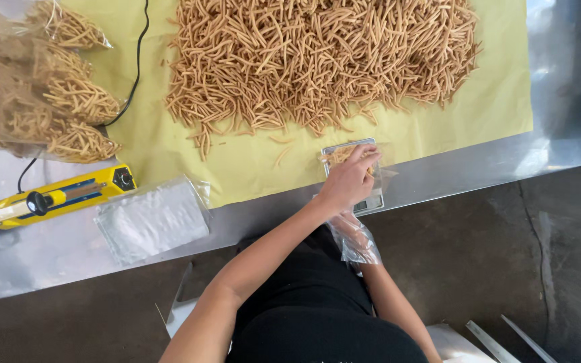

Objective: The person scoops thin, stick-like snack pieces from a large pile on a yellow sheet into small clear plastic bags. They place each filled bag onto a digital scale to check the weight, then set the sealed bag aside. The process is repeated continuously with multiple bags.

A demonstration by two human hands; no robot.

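Note:
A big heap of thin golden-brown snack sticks (pixel 317 54) is spread on yellow paper (pixel 250 168) over a metal table. At the paper's near edge stands a small silver scale (pixel 373 202) with a few sticks on it. My left hand (pixel 350 180) rests on the scale, its fingers curled over those sticks. My right hand (pixel 356 240) is just below the table edge, under my left wrist. It is mostly hidden by the crumpled clear plastic bag it grips.
Filled clear bags of sticks (pixel 48 87) lie at the far left. A yellow hand sealer (pixel 55 196) with a black cord sits at the left, beside a stack of flat empty plastic bags (pixel 152 220). The table's front edge (pixel 479 178) runs diagonally above a dark floor.

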